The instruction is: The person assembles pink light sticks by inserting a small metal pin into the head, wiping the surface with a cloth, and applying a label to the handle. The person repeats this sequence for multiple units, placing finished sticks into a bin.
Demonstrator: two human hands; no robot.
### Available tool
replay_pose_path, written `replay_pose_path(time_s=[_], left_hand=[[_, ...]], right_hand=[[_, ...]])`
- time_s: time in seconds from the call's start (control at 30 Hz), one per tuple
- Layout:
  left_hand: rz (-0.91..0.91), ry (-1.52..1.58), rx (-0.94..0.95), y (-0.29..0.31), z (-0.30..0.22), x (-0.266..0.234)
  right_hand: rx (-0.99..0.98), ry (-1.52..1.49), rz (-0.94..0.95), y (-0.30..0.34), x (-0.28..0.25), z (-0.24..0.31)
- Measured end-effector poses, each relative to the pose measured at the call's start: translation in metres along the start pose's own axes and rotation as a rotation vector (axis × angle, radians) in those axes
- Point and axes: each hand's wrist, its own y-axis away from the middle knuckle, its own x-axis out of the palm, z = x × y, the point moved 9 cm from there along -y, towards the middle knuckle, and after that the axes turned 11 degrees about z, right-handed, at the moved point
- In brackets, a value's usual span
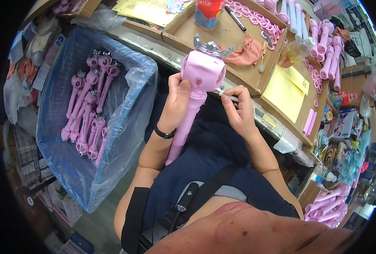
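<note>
- Pink wand (192, 108), one: above the person's lap, before the bench (152, 45); tilted, bulky head at the top, handle end toward the lap.
- Silver crown (211, 50), one: seated on top of the wand's head.
- Left hand (174, 103): grip closed on the wand where head meets handle, thumb against its side; black wristband (164, 135) at the wrist.
- Right hand (241, 109): grip narrow, thumb and fingers pinching a slim pale piece (233, 98), kind too small to tell; held just beside the wand, contact cannot be told.
- Blue crate (149, 70), lined with clear plastic: at the person's left, holding a pile of crowned pink wands (86, 103).
- Cardboard tray (186, 30), on the bench: contains a red and blue cup (208, 16), a black marker (236, 18), pink rings (260, 20) and a peach cloth (246, 51).
- Yellow sheets (283, 95): in the neighbouring cardboard section, with two pink sticks (309, 122) nearby.
- Further pink wand parts (334, 59): grouped at the far right of the bench.
</note>
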Motion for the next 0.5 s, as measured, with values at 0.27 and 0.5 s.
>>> replay_pose_path(time_s=[0.27, 0.5], left_hand=[[-0.04, -0.088, 0.058, -0.002, 0.0, -0.004], [0.004, 0.015, -0.029, 0.0, 0.003, -0.004]], right_hand=[[0.353, -0.411, 0.046, 0.002, 0.007, -0.034], [0.103, -0.347, -0.043, 0.0, 0.012, -0.017]])
